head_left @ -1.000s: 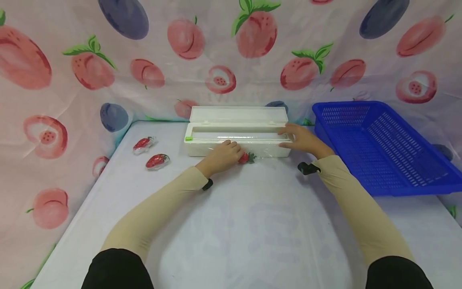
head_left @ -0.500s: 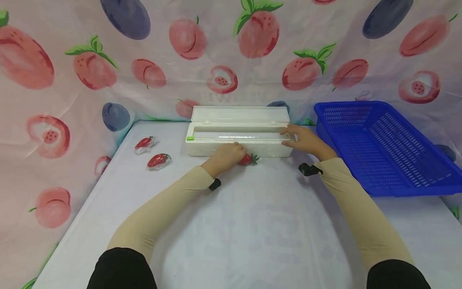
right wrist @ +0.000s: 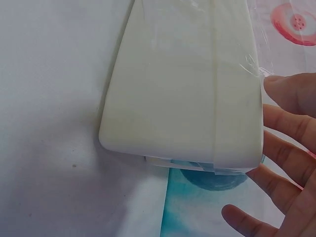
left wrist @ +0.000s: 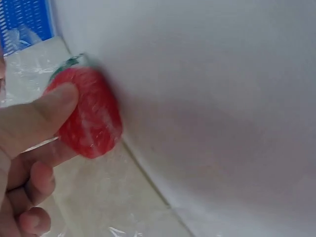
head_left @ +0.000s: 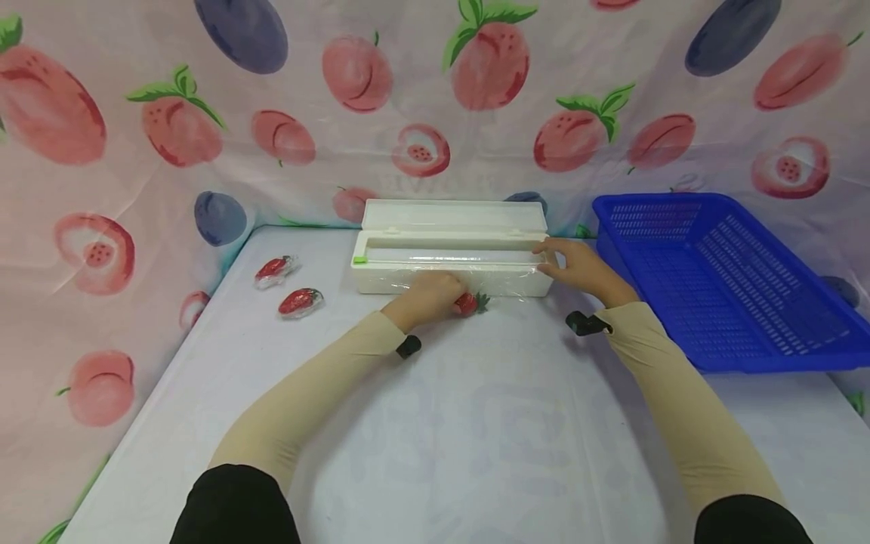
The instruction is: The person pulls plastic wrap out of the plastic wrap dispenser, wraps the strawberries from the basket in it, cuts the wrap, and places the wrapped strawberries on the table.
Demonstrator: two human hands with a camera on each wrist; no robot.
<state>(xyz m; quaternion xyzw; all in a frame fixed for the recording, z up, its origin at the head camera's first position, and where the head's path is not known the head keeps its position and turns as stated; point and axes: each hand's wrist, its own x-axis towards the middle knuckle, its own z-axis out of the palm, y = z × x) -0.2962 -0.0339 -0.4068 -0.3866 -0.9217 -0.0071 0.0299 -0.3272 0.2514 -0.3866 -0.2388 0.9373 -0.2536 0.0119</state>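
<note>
My left hand (head_left: 430, 295) pinches a red strawberry (left wrist: 94, 113) with green leaves between thumb and fingers. Clear cling film wraps the fruit, and it sits low against the front of a white cling film dispenser (head_left: 506, 283). The dispenser's lid stands raised at the back, with the film roll (head_left: 448, 255) visible inside and film draped down its front. At the dispenser's right end is my right hand (head_left: 578, 270), fingers spread and fingertips right at the edge. In the right wrist view the thumb (right wrist: 286, 91) lies beside the film.
Two film-wrapped strawberries, one farther back (head_left: 274, 269) and one nearer (head_left: 300, 303), lie left of the dispenser on the white table (head_left: 476, 438). A blue plastic basket (head_left: 730, 363) stands at the right. Fruit-patterned cloth (head_left: 340, 151) hangs behind the table.
My left hand has turned over a little and shifted slightly right with the strawberry, which stays by the dispenser's front. My right hand keeps its place at the dispenser's right end.
</note>
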